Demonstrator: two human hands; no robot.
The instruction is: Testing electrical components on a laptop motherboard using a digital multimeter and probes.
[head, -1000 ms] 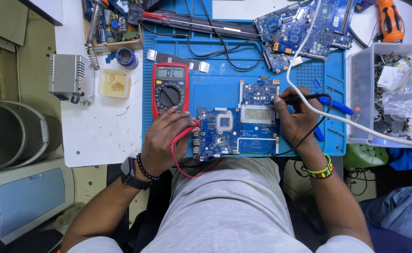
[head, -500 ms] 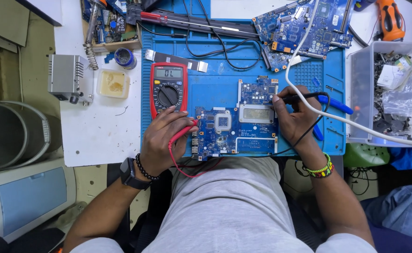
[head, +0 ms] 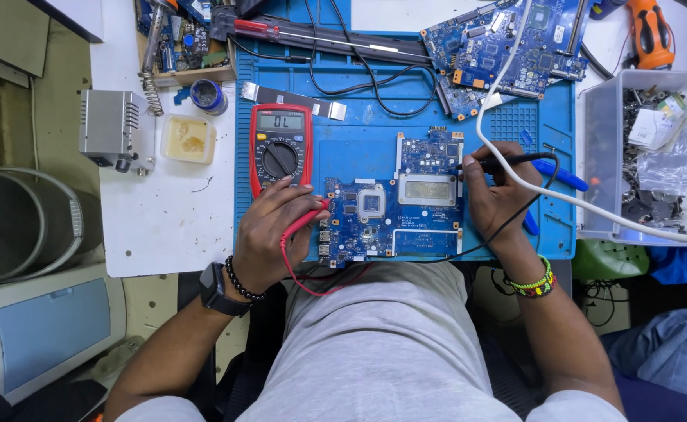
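Left grip: the left hand (head: 269, 234) is closed around a red probe (head: 306, 219), fingers curled over its shaft, with the tip resting at the left edge of the circuit board (head: 394, 215).
Right grip: the right hand (head: 498, 195) pinches a black probe (head: 507, 162) like a pen between thumb and fingertips, its tip touching the board's upper right part.
Board: a blue circuit board, flat and irregular in outline, lies on the blue mat (head: 359, 148) between the two hands; it carries a square silver socket near its middle, a long pale slot beside that, and small metal ports along its left edge.
Leads: a red lead (head: 296, 277) loops from the red probe down over the person's grey shirt; a thin black lead (head: 515, 223) runs from the black probe past the right wrist.
Meter: a red-cased multimeter (head: 281, 148) with a grey display and a round black dial lies just above the left hand, touching its fingertips or nearly so.
Mat: ribbed rubbery blue, with small moulded trays at the right edge, lying on a white desk (head: 163, 227).
Wrists: a black watch (head: 214, 287) and dark bead bracelet on the left; a green and yellow bead band (head: 535, 283) on the right.
Nearby: a white cable (head: 562, 199) crosses over the right hand's side; a clear plastic bin (head: 648, 156) of small parts stands at right.
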